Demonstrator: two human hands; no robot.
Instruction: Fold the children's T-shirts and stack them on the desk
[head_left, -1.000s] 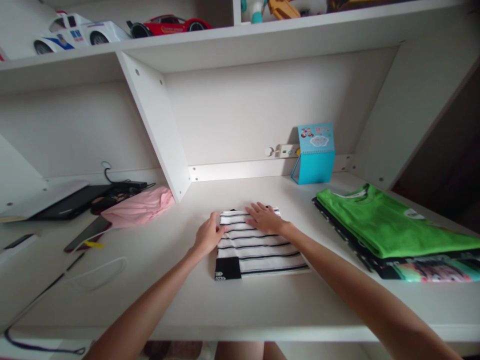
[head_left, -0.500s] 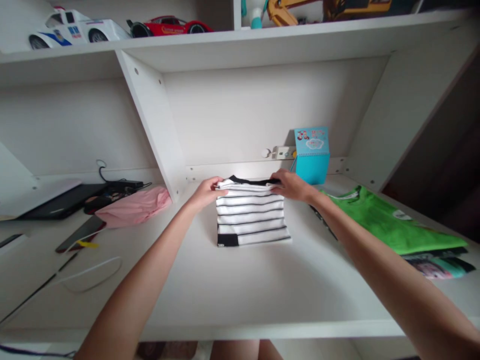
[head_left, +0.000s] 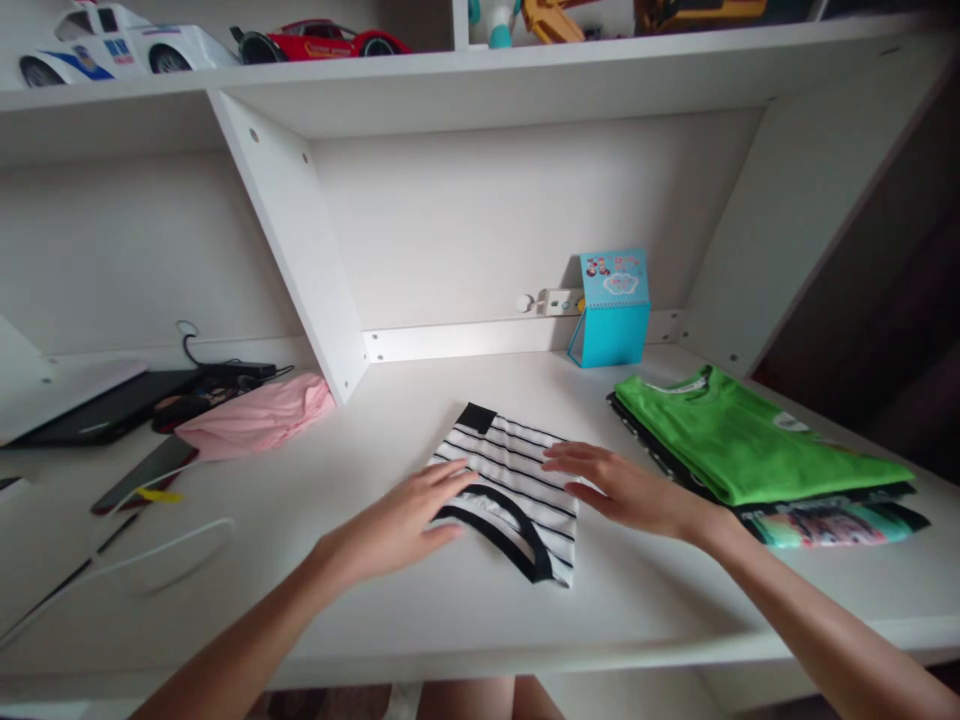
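Observation:
A folded white shirt with black stripes point(head_left: 517, 455) lies turned at an angle on the white desk point(head_left: 420, 620). Its black-trimmed neckline faces the desk's front edge, and a black corner patch points to the back. Over the shirt's left side is my left hand point(head_left: 409, 520), open, fingers stretched across the cloth near the collar. My right hand point(head_left: 622, 490) is open too, its fingertips at the shirt's right edge. Whether either hand presses on the fabric or hovers just above it, I cannot tell.
Right of the shirt sits a stack of folded clothes topped by a green shirt point(head_left: 750, 430). A blue desk calendar point(head_left: 613, 330) stands at the back. On the left lie a pink cloth point(head_left: 259, 415), a phone point(head_left: 142, 475) and a white cable point(head_left: 172, 545). Toy cars fill the shelf above.
The striped shirt has been turned round, collar now toward me, and laid down nearer the front. Both hands have let go of its collar edge and opened.

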